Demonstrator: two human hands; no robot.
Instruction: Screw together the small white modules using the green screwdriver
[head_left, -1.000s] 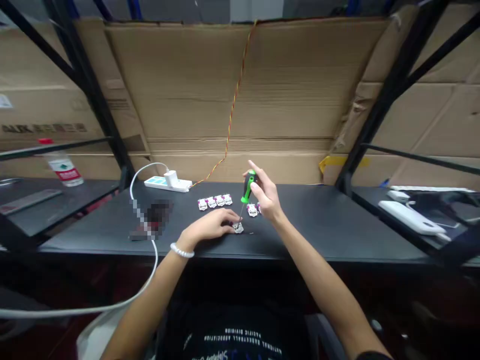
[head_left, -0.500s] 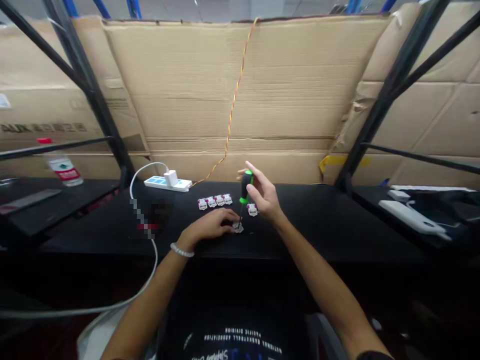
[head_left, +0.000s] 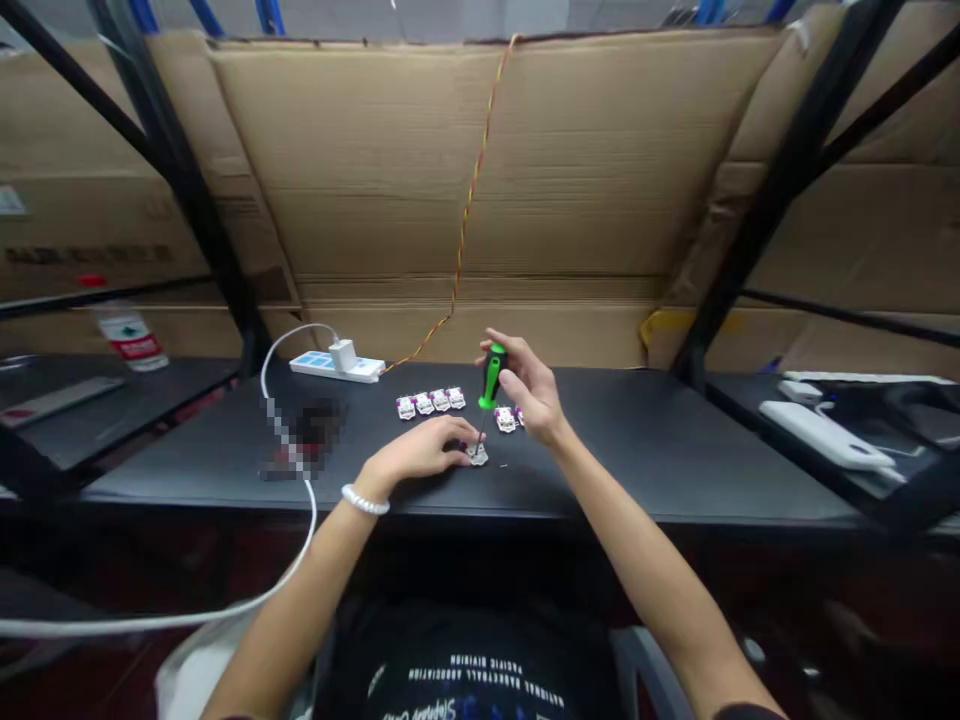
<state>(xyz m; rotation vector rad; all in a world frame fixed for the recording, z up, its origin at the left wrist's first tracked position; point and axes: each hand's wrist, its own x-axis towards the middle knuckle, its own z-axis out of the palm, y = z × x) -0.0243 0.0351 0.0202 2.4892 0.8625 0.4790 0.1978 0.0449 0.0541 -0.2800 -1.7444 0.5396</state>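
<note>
A green-and-black screwdriver [head_left: 493, 377] stands nearly upright in my right hand [head_left: 531, 388], its handle between thumb and fingers. Its thin shaft runs down to a small whitish part [head_left: 478, 455] lying on the black tabletop. The fingers of my left hand [head_left: 426, 447] are closed at the left edge of that part, holding it against the table. Behind my left hand, a row of several small white parts with purple bits [head_left: 430, 402] sits on the table. More of the same kind [head_left: 506, 419] lie beside my right hand, partly hidden by it.
A white power strip [head_left: 337, 366] with a plugged-in charger stands at the back left; its white cable [head_left: 311, 505] crosses the table's left side. A tiny sliver [head_left: 503, 465] lies right of the worked part. Cardboard [head_left: 480, 180] walls the back, between black shelf posts.
The screwdriver handle has turned and tilts slightly differently, with my right fingers shifted around it. My left hand stays in place. The overall picture brightness has changed.
</note>
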